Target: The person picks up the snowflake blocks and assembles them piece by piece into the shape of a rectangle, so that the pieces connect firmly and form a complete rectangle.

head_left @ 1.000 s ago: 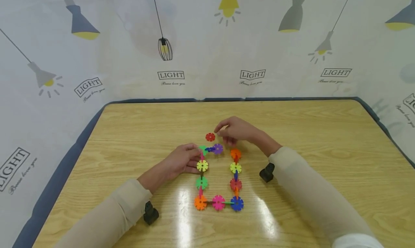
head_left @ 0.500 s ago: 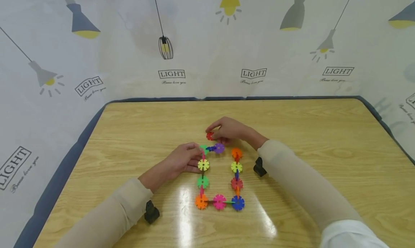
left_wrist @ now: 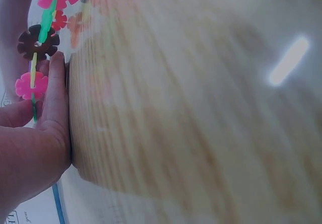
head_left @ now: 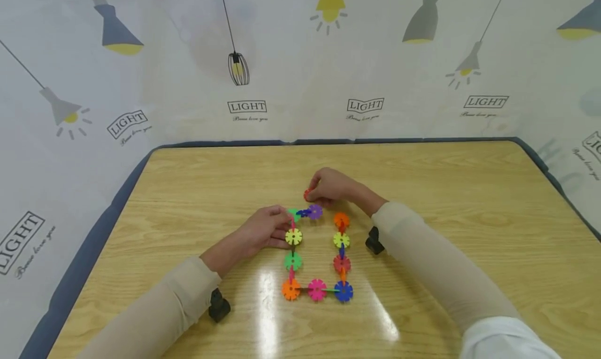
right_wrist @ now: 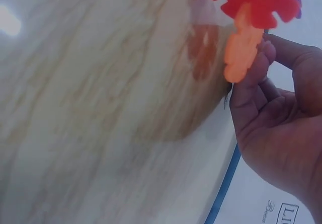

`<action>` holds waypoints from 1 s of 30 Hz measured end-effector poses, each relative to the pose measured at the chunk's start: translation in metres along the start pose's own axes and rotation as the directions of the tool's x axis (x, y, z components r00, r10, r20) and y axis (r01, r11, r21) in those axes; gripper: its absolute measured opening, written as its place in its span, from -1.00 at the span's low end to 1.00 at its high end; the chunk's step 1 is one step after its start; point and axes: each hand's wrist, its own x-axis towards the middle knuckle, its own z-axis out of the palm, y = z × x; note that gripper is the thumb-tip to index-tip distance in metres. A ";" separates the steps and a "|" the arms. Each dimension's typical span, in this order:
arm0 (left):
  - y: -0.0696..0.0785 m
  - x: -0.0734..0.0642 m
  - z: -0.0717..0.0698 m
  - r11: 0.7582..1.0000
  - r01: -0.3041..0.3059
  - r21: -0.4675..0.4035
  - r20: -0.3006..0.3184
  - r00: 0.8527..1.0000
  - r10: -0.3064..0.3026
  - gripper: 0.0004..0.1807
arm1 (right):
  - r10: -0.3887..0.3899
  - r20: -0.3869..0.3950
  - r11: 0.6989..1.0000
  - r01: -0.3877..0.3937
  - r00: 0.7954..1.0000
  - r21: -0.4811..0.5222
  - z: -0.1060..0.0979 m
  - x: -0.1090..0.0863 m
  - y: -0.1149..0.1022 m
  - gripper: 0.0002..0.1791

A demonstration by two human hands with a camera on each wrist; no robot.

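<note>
Notched plastic discs are slotted together into a U-shaped chain on the table. My left hand (head_left: pixel 263 231) lies at the chain's upper left corner and pinches the green disc (head_left: pixel 294 213) there, seen edge-on as a green disc (left_wrist: pixel 34 108) in the left wrist view. From that corner a dark blue disc and a purple disc (head_left: pixel 315 212) run rightward. Beyond them, my right hand (head_left: pixel 331 186) pinches a loose red disc (head_left: pixel 307 194), apart from the chain. In the right wrist view my right hand (right_wrist: pixel 284 108) hides that disc; an orange disc (right_wrist: pixel 243 50) of the chain shows in front.
The chain's right column starts at an orange disc (head_left: pixel 341 220), with a gap between it and the purple one. A blue disc (head_left: pixel 344 291) forms the near right corner. The wooden table (head_left: pixel 446 181) ends at a printed curtain (head_left: pixel 300 87) behind.
My right hand has moved left to the red disc lying beyond the chain and taken hold of it, tilting it. The left hand stays at the green disc.
</note>
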 end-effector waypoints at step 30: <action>0.002 -0.003 0.001 1.000 -0.001 0.007 0.010 1.000 0.001 -0.84 | -0.044 0.009 0.998 0.044 0.999 0.040 -0.015 -0.062 0.018 -0.84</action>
